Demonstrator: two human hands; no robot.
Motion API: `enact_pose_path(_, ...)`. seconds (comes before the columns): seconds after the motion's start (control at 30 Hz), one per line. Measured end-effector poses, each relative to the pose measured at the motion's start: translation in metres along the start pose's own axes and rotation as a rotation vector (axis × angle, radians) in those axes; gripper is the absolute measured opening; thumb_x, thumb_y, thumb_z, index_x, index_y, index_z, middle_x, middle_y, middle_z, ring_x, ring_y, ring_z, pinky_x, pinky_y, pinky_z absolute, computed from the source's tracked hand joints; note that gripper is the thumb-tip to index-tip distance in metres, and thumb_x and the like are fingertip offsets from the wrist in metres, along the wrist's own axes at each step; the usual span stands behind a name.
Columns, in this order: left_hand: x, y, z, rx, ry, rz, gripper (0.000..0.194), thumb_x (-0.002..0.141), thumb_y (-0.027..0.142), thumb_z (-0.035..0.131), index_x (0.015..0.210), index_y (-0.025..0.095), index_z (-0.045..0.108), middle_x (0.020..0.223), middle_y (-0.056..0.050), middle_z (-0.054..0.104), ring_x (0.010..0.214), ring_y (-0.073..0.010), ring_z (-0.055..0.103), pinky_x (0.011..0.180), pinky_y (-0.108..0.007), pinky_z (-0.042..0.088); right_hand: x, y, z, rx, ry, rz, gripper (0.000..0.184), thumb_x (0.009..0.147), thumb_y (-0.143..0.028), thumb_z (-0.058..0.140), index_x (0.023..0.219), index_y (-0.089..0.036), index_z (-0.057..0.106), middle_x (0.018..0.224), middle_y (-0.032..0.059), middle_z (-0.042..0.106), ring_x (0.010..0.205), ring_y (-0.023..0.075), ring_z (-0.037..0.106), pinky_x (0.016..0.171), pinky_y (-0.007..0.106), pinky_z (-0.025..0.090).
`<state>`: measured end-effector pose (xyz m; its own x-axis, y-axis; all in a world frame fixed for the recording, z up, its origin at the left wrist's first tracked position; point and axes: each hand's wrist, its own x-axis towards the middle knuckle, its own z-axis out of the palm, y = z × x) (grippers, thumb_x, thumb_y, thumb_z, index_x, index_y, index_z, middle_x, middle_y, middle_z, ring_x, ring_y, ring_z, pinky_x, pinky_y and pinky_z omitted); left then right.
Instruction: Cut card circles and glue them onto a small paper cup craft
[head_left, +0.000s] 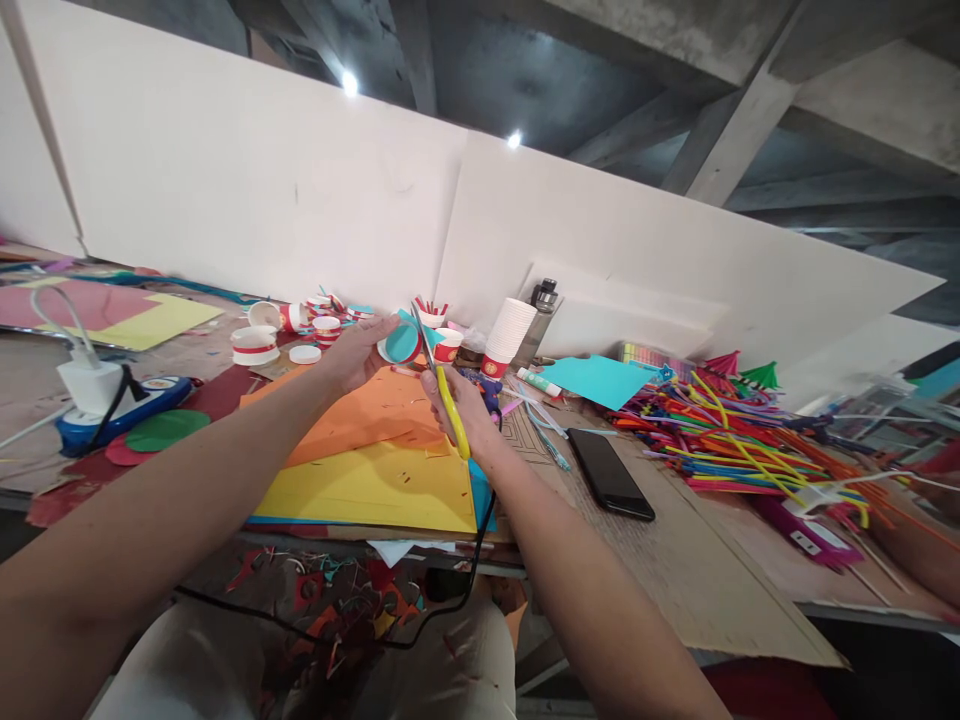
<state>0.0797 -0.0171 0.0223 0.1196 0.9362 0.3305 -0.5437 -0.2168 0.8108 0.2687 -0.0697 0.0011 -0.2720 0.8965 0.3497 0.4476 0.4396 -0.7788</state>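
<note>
My left hand (pixel 362 352) is closed on a cut-down paper cup (pixel 384 352) with turquoise paper (pixel 403 340) over its round end, held up above the table. My right hand (pixel 466 408) grips yellow-handled scissors (pixel 451 412), their blades pointing up at the turquoise paper's edge. Whether the blades are parted is hard to make out. Below both hands lie orange sheets (pixel 352 415) and a yellow sheet (pixel 375 488). Just behind are a red and white paper cup (pixel 448 345) and a tall stack of paper cups (pixel 508 335).
Cut cup pieces (pixel 255 345) stand at the back left, near a blue power strip (pixel 124 415). To the right lie a black phone (pixel 609 472), a turquoise sheet (pixel 600 378) and many pipe cleaners (pixel 720 430). A black cable (pixel 480 550) hangs over the front edge. Another person's arm (pixel 919 540) is at far right.
</note>
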Motion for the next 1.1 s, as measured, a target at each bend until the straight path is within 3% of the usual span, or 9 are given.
enact_pose_path(0.4,0.001,0.004,-0.005,0.079,-0.025,0.019,0.028,0.072,0.038,0.082,0.077,0.012,0.073,0.074,-0.005,0.072,0.064,-0.0135,0.064,0.059,-0.023,0.053,0.001,0.002,-0.002,0.000,-0.060,-0.045,0.038,0.091,-0.061,0.047,0.095,-0.025,0.057,0.063,-0.0044,0.046,0.050,0.0111,0.044,0.045,0.022,0.035)
enact_pose_path(0.63,0.003,0.005,-0.009,0.099,-0.033,-0.010,0.027,0.075,0.037,0.081,0.080,0.012,0.074,0.078,-0.007,0.074,0.075,-0.0194,0.070,0.071,-0.029,0.057,-0.001,-0.003,-0.004,-0.014,-0.074,-0.040,0.038,0.092,-0.060,0.047,0.096,-0.024,0.058,0.065,-0.0035,0.050,0.051,0.0109,0.044,0.047,0.022,0.036)
enact_pose_path(0.73,0.002,0.006,-0.008,0.082,-0.026,-0.029,0.024,0.078,0.034,0.078,0.082,0.011,0.073,0.077,-0.007,0.074,0.072,-0.0180,0.069,0.068,-0.027,0.058,-0.002,-0.003,-0.003,-0.029,-0.069,-0.038,0.037,0.092,-0.060,0.047,0.095,-0.024,0.058,0.065,-0.0035,0.050,0.052,0.0109,0.044,0.047,0.022,0.036)
enact_pose_path(0.9,-0.002,0.006,-0.001,-0.012,0.021,-0.095,0.018,0.087,0.029,0.069,0.090,0.012,0.073,0.076,-0.006,0.073,0.063,-0.0143,0.067,0.059,-0.024,0.058,-0.003,-0.002,-0.002,-0.028,-0.039,-0.049,0.035,0.093,-0.058,0.046,0.095,-0.024,0.057,0.062,-0.0050,0.046,0.053,0.0115,0.045,0.050,0.022,0.037)
enact_pose_path(1.1,-0.003,0.003,0.007,-0.088,0.127,-0.128,0.018,0.092,0.026,0.064,0.097,0.012,0.073,0.083,-0.007,0.076,0.066,-0.0150,0.070,0.062,-0.027,0.061,-0.001,0.000,-0.002,-0.044,-0.022,-0.061,0.035,0.094,-0.057,0.045,0.096,-0.024,0.057,0.062,-0.0048,0.046,0.056,0.0124,0.047,0.052,0.023,0.037)
